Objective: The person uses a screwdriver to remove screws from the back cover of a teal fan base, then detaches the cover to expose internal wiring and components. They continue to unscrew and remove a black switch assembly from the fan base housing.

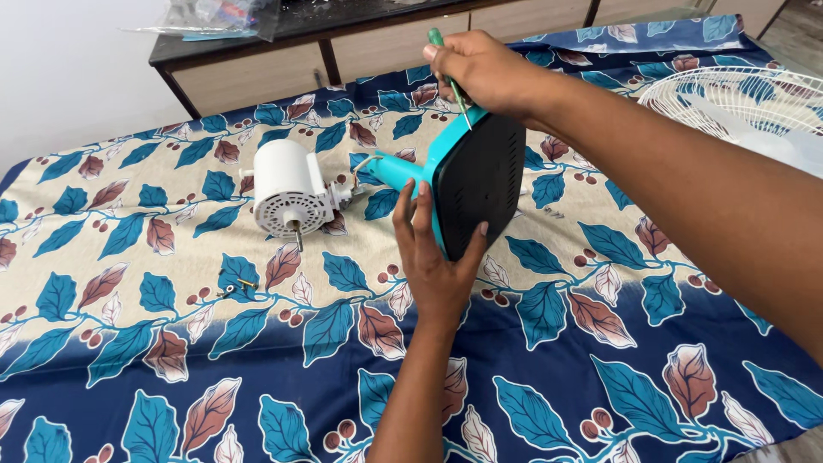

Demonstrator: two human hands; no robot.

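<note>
**Both hands on the tipped-up fan base**

Head view: A teal plastic fan base with a flat black underside stands tilted on its edge just above the centre of the picture, black face turned toward the camera, its teal neck pointing to 9 o'clock. The left hand comes up from 6 o'clock; its fingers are spread open around the lower edge of the base, with the thumb pressed on the black face. The right hand reaches in from 3 o'clock and sits at the 12 o'clock corner of the base, its fingers closed around a thin green-handled screwdriver whose shaft slants down onto the teal rim. At 9 o'clock from the base lies a white cylindrical fan motor with a short steel shaft, joined to the neck by thin wires. Everything rests on a bed covered by a blue and cream leaf-patterned sheet. A few small metal parts lie on the sheet at 7 o'clock from the motor. A white wire fan guard shows at the 2 o'clock edge, and a dark-topped wooden desk runs along 12 o'clock.
</note>
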